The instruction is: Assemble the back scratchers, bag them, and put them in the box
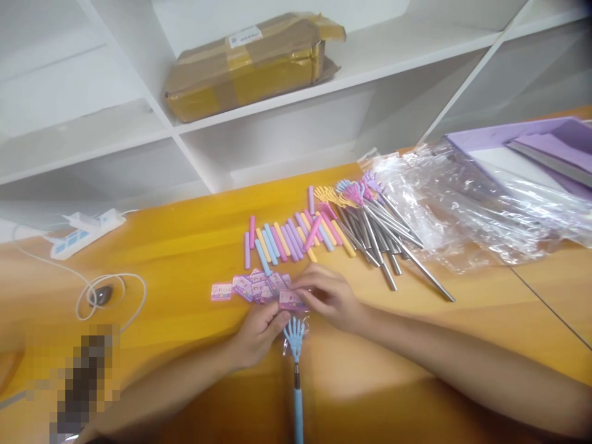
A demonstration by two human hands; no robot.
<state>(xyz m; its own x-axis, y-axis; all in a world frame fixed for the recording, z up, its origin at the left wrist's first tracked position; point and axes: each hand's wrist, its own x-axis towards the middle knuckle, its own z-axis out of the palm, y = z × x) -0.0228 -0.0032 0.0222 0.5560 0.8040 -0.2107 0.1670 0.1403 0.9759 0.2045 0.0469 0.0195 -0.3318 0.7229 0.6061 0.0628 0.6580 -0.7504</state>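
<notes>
My left hand (pixel 259 336) and my right hand (pixel 330 300) are both closed on a small pink-purple printed card (pixel 291 300). Just below the card lies a back scratcher (pixel 295 339) with a light blue hand-shaped head and a blue handle pointing toward me. Clear plastic shows around its head; whether the card is inside that plastic I cannot tell. Beyond my fingers is a loose pile of similar cards (pixel 252 287). Behind those cards lie several pink, purple, yellow and blue handle tubes (pixel 287 237). Metal back scratcher rods (pixel 383 234) with coloured hand heads are heaped to their right.
Clear plastic bags (pixel 416 203) spread over the table's right side, partly across a purple box (pixel 481 148). At left are a white power strip (pixel 87 234), a cable and a dark computer mouse (pixel 100 296). A taped carton (pixel 254 68) rests on the white shelf behind.
</notes>
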